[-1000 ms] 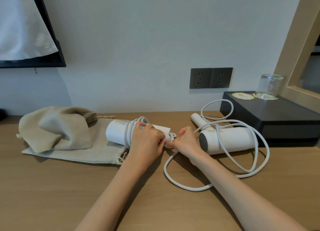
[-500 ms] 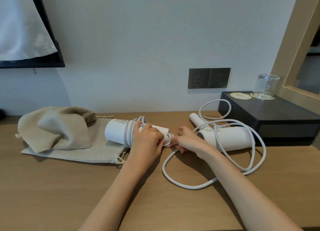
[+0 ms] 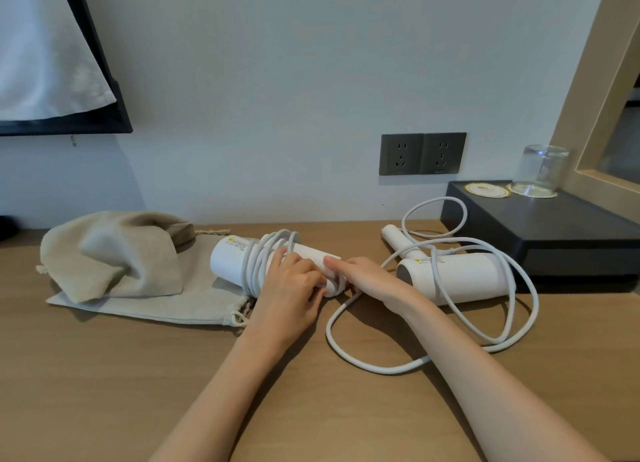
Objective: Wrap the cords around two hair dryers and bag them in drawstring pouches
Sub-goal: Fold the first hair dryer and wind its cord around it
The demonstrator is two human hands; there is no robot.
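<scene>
On the table (image 3: 104, 392), the left hand (image 3: 294, 285) is gripping the cord-wrapped hair dryer (image 3: 228, 261), which is lying partly on a flat drawstring pouch (image 3: 156, 306), while the right hand (image 3: 370, 281) is clasping the dryer's right end with its fingers curled round it, and the second hair dryer (image 3: 460, 274) is lying beside them amid its loose cord (image 3: 381, 368).

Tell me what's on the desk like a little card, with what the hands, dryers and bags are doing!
Left hand: grips the wrapped dryer
Right hand: fingers at that dryer's end; grip hidden
Wrapped dryer: cord wound round it, partly on the flat pouch
Other dryer: on the desk, loose cord draped over it
Pouches: one flat, crumpled one on it
Glass: on a coaster
</scene>
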